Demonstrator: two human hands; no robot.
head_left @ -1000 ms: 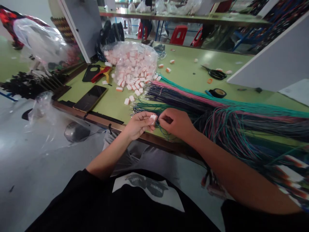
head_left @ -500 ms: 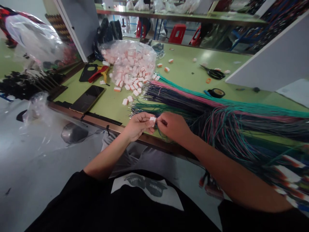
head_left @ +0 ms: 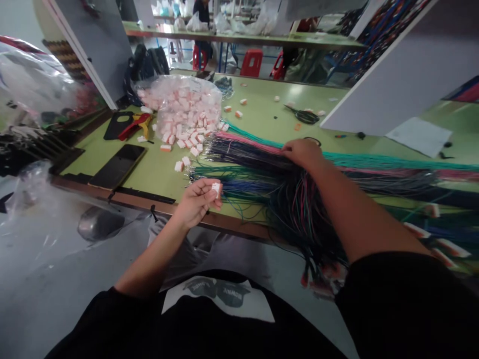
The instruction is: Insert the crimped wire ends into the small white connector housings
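Note:
My left hand (head_left: 200,199) pinches a small white and orange connector housing (head_left: 216,189) between thumb and fingers, above the front edge of the table. Over the long wire bundles, my right hand (head_left: 305,152) rests with its fingers curled together against the pink wires (head_left: 262,143). Its fingertips are partly hidden, so whether a wire is between them does not show. Dark wires (head_left: 243,155) lie just below that hand, and teal wires (head_left: 359,160) run past it to the right. Green and blue wires (head_left: 239,186) spread between the two hands.
A clear bag of connector housings (head_left: 187,97) spills over the green table (head_left: 157,172). Near it lie a phone (head_left: 118,166) and a red and yellow tool (head_left: 134,125). Scissors (head_left: 305,115) sit farther back. White panels (head_left: 377,75) stand at both sides.
My right hand has left the connector and moved right and away from me onto the wire bundles. My left hand still holds the connector housing. The camera view has shifted.

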